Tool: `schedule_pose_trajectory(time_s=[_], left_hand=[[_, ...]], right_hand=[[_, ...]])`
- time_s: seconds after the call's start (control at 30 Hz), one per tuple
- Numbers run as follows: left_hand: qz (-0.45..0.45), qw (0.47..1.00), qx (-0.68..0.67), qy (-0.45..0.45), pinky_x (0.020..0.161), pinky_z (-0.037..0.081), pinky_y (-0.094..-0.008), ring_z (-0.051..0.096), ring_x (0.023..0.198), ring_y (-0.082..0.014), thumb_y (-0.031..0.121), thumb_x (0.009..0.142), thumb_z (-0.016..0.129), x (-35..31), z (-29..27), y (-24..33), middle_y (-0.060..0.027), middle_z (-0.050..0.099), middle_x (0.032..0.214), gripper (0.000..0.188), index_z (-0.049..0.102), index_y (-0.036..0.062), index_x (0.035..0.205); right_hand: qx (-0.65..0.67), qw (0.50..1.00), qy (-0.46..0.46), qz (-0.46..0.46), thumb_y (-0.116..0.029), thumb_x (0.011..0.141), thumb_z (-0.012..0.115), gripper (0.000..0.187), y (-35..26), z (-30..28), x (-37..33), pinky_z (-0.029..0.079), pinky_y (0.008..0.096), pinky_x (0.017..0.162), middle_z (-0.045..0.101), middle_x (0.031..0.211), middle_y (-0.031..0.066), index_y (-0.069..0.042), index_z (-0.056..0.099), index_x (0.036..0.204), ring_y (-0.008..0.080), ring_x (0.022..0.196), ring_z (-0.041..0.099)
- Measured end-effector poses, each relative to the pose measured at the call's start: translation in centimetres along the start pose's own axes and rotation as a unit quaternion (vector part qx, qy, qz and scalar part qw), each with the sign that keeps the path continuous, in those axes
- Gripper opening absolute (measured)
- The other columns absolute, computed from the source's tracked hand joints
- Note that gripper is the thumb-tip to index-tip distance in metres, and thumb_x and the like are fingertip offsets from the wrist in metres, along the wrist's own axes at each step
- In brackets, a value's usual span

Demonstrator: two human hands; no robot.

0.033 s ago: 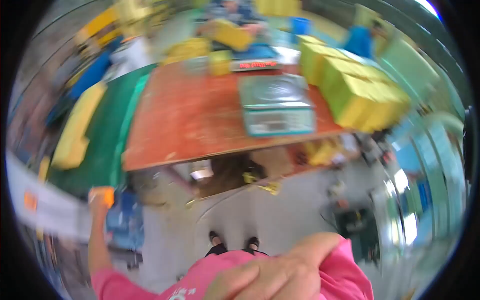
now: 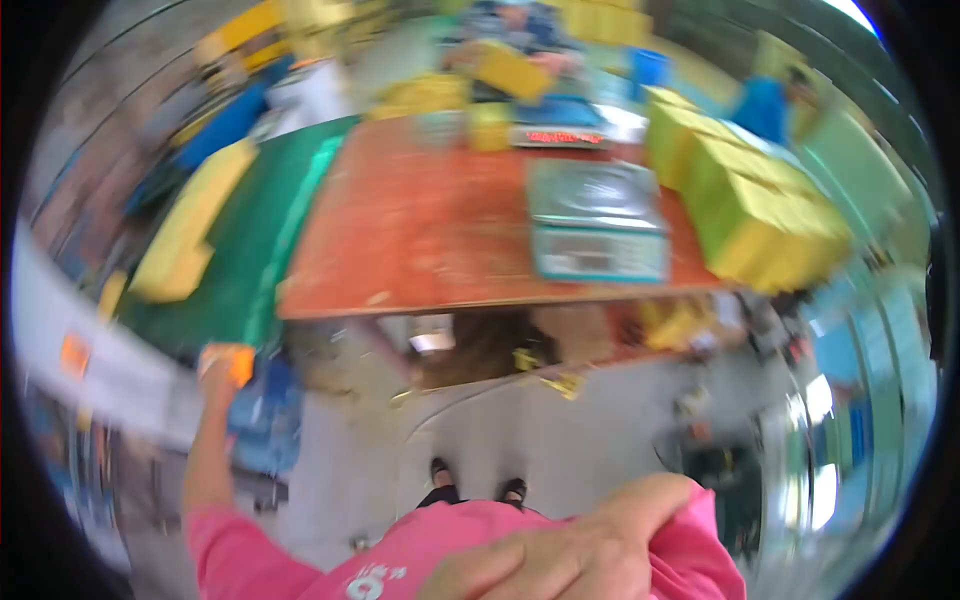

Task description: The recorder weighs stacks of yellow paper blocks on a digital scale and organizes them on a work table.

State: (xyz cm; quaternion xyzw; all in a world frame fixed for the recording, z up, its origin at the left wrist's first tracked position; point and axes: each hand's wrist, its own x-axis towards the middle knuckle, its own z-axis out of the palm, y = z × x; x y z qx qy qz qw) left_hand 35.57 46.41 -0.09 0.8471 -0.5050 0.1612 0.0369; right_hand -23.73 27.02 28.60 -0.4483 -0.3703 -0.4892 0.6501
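My left hand (image 2: pixel 217 376) is at the near end of a green conveyor belt (image 2: pixel 255 235), with its fingers closed around a small orange-and-white block-shaped thing (image 2: pixel 238 362). Blur hides what exactly it is. Close below the camera, in front of my pink shirt (image 2: pixel 470 520), is my right hand (image 2: pixel 565 565). Its back and knuckles face up, while the fingertips lie beyond the lower edge, so its grip cannot be made out. On the belt lies a long yellow stack (image 2: pixel 195 225), apart from my left hand.
Ahead stands a red-topped table (image 2: pixel 420 230) with a teal scale (image 2: pixel 598 245) and stacked yellow packs (image 2: pixel 755 215) on its right. A person (image 2: pixel 515 35) across it holds a yellow pack (image 2: pixel 512 70). Blue crates (image 2: pixel 268 415) sit below the belt's near end.
The whole view has swung left, so the table, scale and belt appear farther right. My left hand and the orange thing appear slightly higher and farther right; the grip looks the same.
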Motion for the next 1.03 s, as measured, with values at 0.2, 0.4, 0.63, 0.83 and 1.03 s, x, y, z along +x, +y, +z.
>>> schedule_pose_trajectory(time_s=[0.2, 0.4, 0.63, 0.83, 1.03], left_hand=[[-0.28, 0.954, -0.03, -0.107, 0.086, 0.052, -0.0471, 0.067, 0.1, -0.0349, 0.025, 0.087, 0.062, -0.6, -5.4, 6.1, -0.0173, 0.069, 0.107, 0.031, 0.066, 0.0154, 0.116], [-0.307, 0.944, -0.065, -0.107, 0.085, 0.052, -0.0449, 0.067, 0.101, -0.0315, 0.024, 0.082, 0.067, -2.9, -7.7, 6.0, -0.0144, 0.069, 0.109, 0.04, 0.063, 0.0205, 0.122], [-0.209, 0.969, -0.099, -0.087, 0.078, 0.054, -0.0442, 0.068, 0.093, -0.0311, 0.03, 0.081, 0.069, -1.4, -7.4, 6.4, -0.0129, 0.07, 0.099, 0.043, 0.059, 0.0151, 0.121], [-0.205, 0.971, -0.09, -0.089, 0.067, 0.054, -0.0453, 0.069, 0.085, -0.0325, 0.024, 0.083, 0.067, -4.7, -7.9, 3.5, -0.0123, 0.069, 0.089, 0.03, 0.057, 0.0082, 0.106], [-0.131, 0.984, -0.106, -0.049, 0.067, 0.054, -0.0474, 0.07, 0.08, -0.0343, 0.028, 0.078, 0.074, -3.7, -6.2, 3.2, -0.0153, 0.07, 0.085, 0.058, 0.05, 0.0072, 0.127]], right_hand=[[0.229, 0.962, -0.097, 0.114, -0.019, 0.103, 0.046, 0.038, 4.4, 4.8, -0.7, 0.051, 0.0457, 0.089, 0.064, 0.111, 0.026, 0.014, 0.064, 0.106, 0.0394, 0.099, 0.063], [0.437, 0.877, -0.123, 0.161, -0.015, 0.102, 0.048, 0.031, 10.5, 9.4, -1.6, 0.048, 0.0472, 0.095, 0.063, 0.111, 0.0244, 0.012, 0.06, 0.111, 0.0383, 0.106, 0.06], [0.541, 0.781, -0.194, 0.245, -0.013, 0.092, 0.056, 0.031, 18.5, 10.4, -1.6, 0.048, 0.0511, 0.084, 0.063, 0.103, 0.0247, 0.011, 0.057, 0.111, 0.0405, 0.09, 0.062], [-0.222, 0.844, -0.317, 0.371, -0.005, 0.085, 0.06, 0.032, 26.8, 6.2, -7.1, 0.053, 0.0405, 0.066, 0.067, 0.1, 0.0185, -0.004, 0.062, 0.117, 0.0333, 0.075, 0.067], [-0.463, 0.686, -0.348, 0.44, -0.022, 0.079, 0.069, 0.045, 31.5, -2.4, -26.4, 0.024, 0.048, 0.116, 0.057, 0.127, 0.0282, -0.008, 0.063, 0.121, 0.0379, 0.135, 0.043]])
